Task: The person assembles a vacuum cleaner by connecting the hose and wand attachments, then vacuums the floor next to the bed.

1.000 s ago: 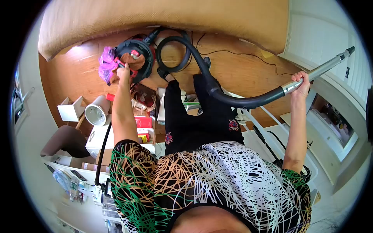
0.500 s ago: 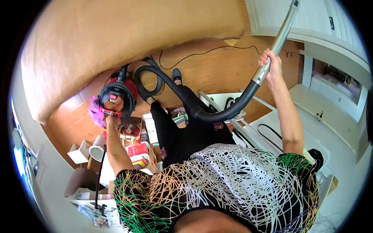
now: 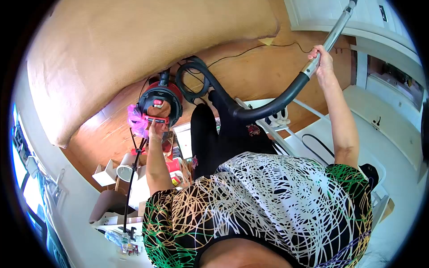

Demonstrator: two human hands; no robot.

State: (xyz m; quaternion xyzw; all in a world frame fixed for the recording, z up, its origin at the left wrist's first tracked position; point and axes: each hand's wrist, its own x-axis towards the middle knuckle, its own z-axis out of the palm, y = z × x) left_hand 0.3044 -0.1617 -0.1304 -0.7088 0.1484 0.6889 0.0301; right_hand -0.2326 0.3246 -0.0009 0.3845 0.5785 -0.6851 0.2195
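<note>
My right hand (image 3: 322, 61) is wrapped round the silver metal tube (image 3: 338, 30) of a vacuum cleaner, just above where it joins the black curved hose end (image 3: 268, 110). The tube slants up to the right, and its far end is cut off by the edge of view. Low on the left, my left hand (image 3: 156, 128) grips the red handle on top of the red-and-black vacuum cleaner (image 3: 175, 100). Pink, crinkled plastic (image 3: 136, 120) hangs beside that handle. The ribbed hose (image 3: 190, 91) loops next to the canister and crosses over my legs.
A large bed with a tan cover (image 3: 156, 40) lies ahead on the wooden floor (image 3: 250, 71). A thin cord (image 3: 243, 54) runs across the boards. Nearby stand a black tripod pole (image 3: 129, 192), boxes and books (image 3: 176, 167), a white rack (image 3: 304, 114) and white cabinets (image 3: 339, 15).
The view has shifted, so most things appear further right. My legs have moved, with the feet now largely hidden near the hose. Both hands keep their grips.
</note>
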